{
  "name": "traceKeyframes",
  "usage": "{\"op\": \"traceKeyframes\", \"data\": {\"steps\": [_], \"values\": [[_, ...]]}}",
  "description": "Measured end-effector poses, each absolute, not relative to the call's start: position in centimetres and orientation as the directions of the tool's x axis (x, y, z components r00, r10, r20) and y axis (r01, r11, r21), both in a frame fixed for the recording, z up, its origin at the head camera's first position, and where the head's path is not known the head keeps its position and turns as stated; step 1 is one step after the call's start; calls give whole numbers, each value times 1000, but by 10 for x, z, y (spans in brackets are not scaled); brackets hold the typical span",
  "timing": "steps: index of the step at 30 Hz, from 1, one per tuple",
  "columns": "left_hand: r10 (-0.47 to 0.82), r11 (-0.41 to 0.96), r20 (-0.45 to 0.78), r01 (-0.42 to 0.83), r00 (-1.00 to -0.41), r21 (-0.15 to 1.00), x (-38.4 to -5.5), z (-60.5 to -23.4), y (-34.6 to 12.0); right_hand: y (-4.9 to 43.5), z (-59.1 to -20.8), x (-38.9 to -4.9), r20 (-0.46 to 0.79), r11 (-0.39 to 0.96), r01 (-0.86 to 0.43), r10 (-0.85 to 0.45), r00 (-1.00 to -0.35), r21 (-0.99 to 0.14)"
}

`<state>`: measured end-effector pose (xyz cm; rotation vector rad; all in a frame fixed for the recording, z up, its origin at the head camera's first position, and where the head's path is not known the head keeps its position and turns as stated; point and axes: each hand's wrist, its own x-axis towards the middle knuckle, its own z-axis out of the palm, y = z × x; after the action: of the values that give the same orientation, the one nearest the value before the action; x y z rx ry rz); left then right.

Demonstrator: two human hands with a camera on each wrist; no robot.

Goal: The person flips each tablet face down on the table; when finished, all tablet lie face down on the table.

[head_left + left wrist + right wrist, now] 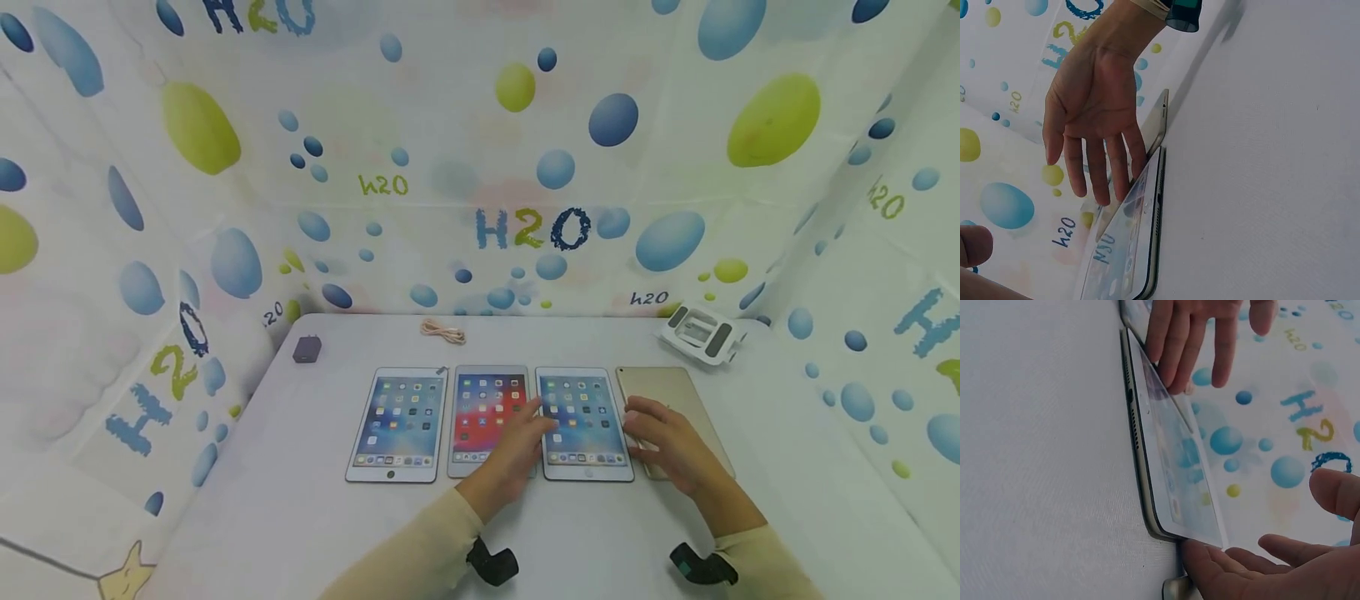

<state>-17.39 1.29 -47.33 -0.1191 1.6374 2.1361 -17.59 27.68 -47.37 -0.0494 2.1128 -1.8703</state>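
Both hands flank a white-framed tablet [588, 473] that lies screen up, its home screen lit. Along its left edge is my left hand [510, 454], which lies partly over the neighbouring tablet with a red and blue screen [480, 392]. On the other side, my right hand [675, 446] has its fingers by the right edge, over a tablet lying face down with a gold back [693, 400]. In the right wrist view, the right fingertips [1200, 559] touch the tablet's corner. Only part of the left hand's thumb [975, 245] shows clearly in the left wrist view.
Another lit white tablet [401, 425] lies at the row's left end. Behind the row are a dark square charger [307, 349], a coiled pale cable [442, 332] and a white-grey device [701, 333]. A patterned curtain [450, 242] surrounds the white table [300, 517].
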Motion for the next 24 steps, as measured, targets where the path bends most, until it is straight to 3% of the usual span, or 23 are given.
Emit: {"op": "traceKeyframes", "data": {"steps": [12,19,24], "values": [[315,-169,-331,-396,-889,903,-172,-472,20,275,-473,-184,-286,59,281,-141,-948,-958],[377,-118,-349,-418,-858,901,-180,-462,22,272,-473,-188,-81,-293,190,-346,-935,-937],[387,-77,-375,-435,-842,897,-184,-459,23,256,-476,-192,-23,-325,175,-423,-906,-929]]}}
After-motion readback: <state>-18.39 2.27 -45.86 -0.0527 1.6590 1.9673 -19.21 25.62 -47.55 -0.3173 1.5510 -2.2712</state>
